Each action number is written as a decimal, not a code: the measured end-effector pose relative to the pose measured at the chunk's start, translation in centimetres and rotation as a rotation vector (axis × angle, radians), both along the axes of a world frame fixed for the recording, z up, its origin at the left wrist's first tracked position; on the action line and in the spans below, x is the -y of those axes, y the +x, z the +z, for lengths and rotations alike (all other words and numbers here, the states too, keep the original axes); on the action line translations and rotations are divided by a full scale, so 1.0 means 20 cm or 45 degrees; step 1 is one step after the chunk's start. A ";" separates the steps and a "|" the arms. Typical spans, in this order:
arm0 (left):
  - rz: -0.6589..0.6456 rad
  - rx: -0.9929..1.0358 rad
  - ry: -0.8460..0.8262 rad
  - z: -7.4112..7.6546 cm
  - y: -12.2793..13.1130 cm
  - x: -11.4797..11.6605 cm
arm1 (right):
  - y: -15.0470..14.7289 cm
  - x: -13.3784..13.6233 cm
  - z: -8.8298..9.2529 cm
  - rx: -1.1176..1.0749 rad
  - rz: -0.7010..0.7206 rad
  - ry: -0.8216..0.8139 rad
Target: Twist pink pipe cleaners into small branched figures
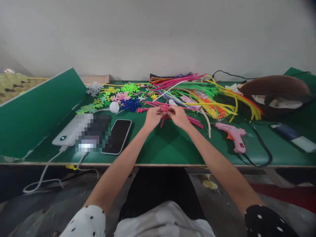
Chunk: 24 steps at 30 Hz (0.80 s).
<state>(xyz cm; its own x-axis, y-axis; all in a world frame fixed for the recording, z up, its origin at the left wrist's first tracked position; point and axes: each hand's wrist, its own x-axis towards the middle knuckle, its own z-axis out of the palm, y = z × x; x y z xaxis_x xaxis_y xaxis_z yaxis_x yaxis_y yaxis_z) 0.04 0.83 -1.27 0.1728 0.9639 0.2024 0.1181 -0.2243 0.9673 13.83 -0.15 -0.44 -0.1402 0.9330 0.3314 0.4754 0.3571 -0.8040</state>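
My left hand [152, 117] and my right hand [179, 117] meet above the green table [163, 148], both pinched on a bunch of pink pipe cleaners [165, 109] twisted together between them. The pink ends stick out above and below my fingers. More pink pipe cleaners [195, 121] lie on the table just right of my right hand. A big loose pile of coloured pipe cleaners [197, 90] spreads behind my hands.
A pink glue gun [234, 135] with a black cord lies to the right. A black phone [118, 136], a white power bank [71, 130] and a white ball [114, 107] sit left. Finished coloured snowflake shapes [116, 95] lie at back left. A brown plush thing [274, 92] is far right.
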 end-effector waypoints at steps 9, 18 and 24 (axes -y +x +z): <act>-0.079 0.099 -0.219 0.04 -0.03 0.02 | -0.04 0.04 0.00 0.144 -0.025 0.178; -0.037 -0.180 0.151 0.04 -0.01 0.00 | -0.02 0.03 0.01 -0.129 0.005 0.017; -0.027 -0.020 -0.036 0.01 0.02 0.01 | -0.05 0.05 -0.01 -0.028 -0.051 0.082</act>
<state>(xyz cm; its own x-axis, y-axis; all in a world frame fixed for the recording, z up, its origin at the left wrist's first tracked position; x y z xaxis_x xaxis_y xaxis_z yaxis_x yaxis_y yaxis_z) 0.47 0.70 -1.10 0.1965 0.9653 0.1720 0.1290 -0.1993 0.9714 12.85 -1.07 -0.65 -0.0954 0.9144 0.3933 0.4729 0.3893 -0.7905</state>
